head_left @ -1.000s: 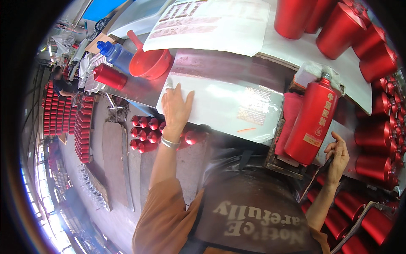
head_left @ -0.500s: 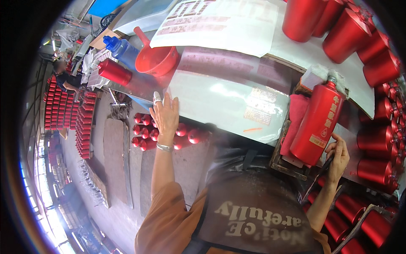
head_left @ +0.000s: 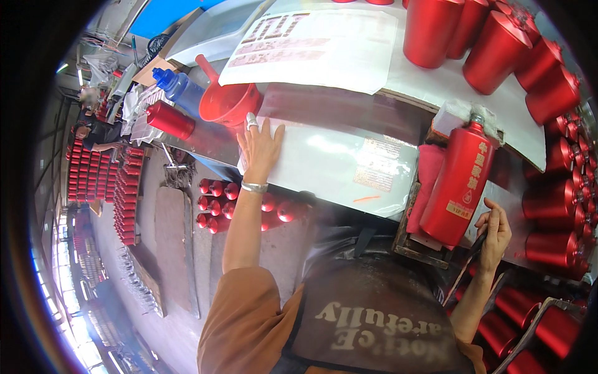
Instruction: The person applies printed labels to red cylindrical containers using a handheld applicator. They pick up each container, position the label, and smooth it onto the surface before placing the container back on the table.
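My left hand [head_left: 260, 151] lies with fingers spread on the left end of a glossy white sheet [head_left: 311, 162] on the bench; a pale cover sits on one fingertip. A red bottle [head_left: 458, 184] with gold lettering rests tilted in a wooden cradle [head_left: 418, 250], its neck on a white cloth pad [head_left: 460, 115]. Pink cloth [head_left: 430, 171] lines the cradle's left side. Just right of the bottle's base, my right hand [head_left: 495, 230] is closed on a thin dark strip [head_left: 471, 257], whose kind I cannot make out. That hand appears apart from the bottle.
Red bottles crowd the right side, on the bench [head_left: 430, 87] and below it. A printed sheet [head_left: 311, 50], red dipper [head_left: 229, 103], blue bottle [head_left: 180, 87] and red canister [head_left: 170, 119] lie at the back and left. Red bottles [head_left: 215, 202] stand on the floor; a person [head_left: 99, 134] works far left.
My left hand has slid forward and to the right over the white sheet, nearer the dipper. My right hand keeps nearly the same place. The whole view has shifted slightly.
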The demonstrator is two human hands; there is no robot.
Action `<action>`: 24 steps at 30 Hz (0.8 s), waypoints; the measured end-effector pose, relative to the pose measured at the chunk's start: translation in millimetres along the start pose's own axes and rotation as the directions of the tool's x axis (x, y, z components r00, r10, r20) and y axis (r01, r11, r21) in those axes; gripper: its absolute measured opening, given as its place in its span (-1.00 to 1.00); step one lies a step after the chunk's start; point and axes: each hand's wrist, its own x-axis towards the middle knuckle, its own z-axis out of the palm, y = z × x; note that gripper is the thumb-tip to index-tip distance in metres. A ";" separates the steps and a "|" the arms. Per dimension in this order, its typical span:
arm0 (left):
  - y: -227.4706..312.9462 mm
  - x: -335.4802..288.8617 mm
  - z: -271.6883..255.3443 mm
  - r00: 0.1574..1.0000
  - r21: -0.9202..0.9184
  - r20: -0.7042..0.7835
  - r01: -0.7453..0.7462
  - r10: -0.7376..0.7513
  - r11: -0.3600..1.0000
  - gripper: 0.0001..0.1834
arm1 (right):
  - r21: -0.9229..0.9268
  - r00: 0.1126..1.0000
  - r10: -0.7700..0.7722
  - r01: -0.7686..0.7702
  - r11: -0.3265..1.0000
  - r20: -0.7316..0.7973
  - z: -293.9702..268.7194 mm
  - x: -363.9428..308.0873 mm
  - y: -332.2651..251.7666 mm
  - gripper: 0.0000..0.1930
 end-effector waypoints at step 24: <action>-40.9 -128.1 -21.5 0.774 -0.860 0.439 0.509 -0.456 0.037 -0.76 | 0.033 0.998 0.058 -0.057 0.998 -0.012 -13.5 11.3 4.6 -0.70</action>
